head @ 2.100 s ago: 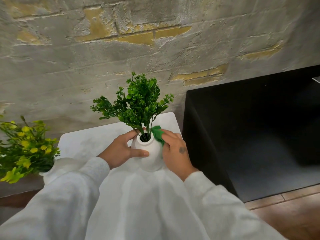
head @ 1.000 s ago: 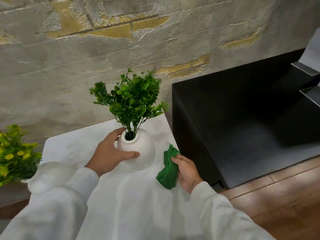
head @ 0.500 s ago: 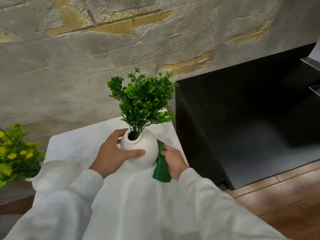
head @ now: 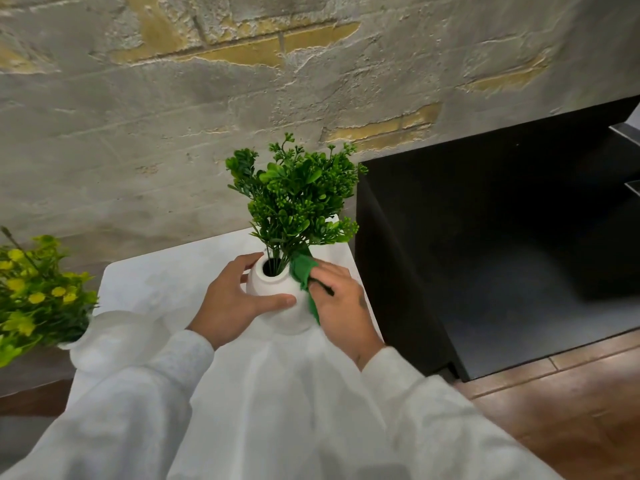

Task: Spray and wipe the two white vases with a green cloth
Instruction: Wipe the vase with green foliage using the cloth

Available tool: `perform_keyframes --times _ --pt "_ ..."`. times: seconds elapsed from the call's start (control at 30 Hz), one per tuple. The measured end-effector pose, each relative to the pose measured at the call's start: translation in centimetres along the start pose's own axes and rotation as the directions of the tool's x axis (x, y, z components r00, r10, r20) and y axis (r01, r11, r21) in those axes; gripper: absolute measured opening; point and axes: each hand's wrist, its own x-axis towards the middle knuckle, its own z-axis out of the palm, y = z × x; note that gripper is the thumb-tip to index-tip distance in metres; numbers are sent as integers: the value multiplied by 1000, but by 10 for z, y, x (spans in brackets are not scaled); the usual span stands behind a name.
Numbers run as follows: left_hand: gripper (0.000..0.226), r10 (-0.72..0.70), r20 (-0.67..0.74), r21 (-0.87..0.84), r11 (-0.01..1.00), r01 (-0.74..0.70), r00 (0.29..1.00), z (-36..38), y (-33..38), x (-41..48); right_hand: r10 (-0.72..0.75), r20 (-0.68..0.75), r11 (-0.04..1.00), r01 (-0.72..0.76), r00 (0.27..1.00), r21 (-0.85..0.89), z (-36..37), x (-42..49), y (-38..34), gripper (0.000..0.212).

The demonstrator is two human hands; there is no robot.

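Observation:
A round white vase [head: 273, 285] with a green plant [head: 298, 202] stands on the white table [head: 166, 282]. My left hand [head: 232, 306] wraps around the vase's left side, thumb across its front. My right hand [head: 341, 306] presses a green cloth [head: 303, 273] against the vase's right side, up near the rim. A second white vase [head: 104, 337] with yellow-green flowers [head: 38, 296] sits at the table's left edge, partly behind my left sleeve. No spray bottle is in view.
A rough grey wall [head: 207, 116] runs right behind the table. A black cabinet [head: 485, 254] stands close against the table's right side. Wooden floor [head: 571, 410] shows at the lower right.
My right hand has slid the green cloth from low on the vase's right side up to its rim. My left hand keeps its hold on the vase.

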Motion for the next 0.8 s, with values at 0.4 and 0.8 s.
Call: perform_keyframes --times 0.4,0.8 --pt "90 -2 7 17 1000 2 1000 -1 -4 0 -40 266 952 118 963 -283 4 68 1 30" --pt "91 16 8 15 1000 -17 1000 -1 -7 2 54 78 982 -39 995 -182 -6 10 3 32"
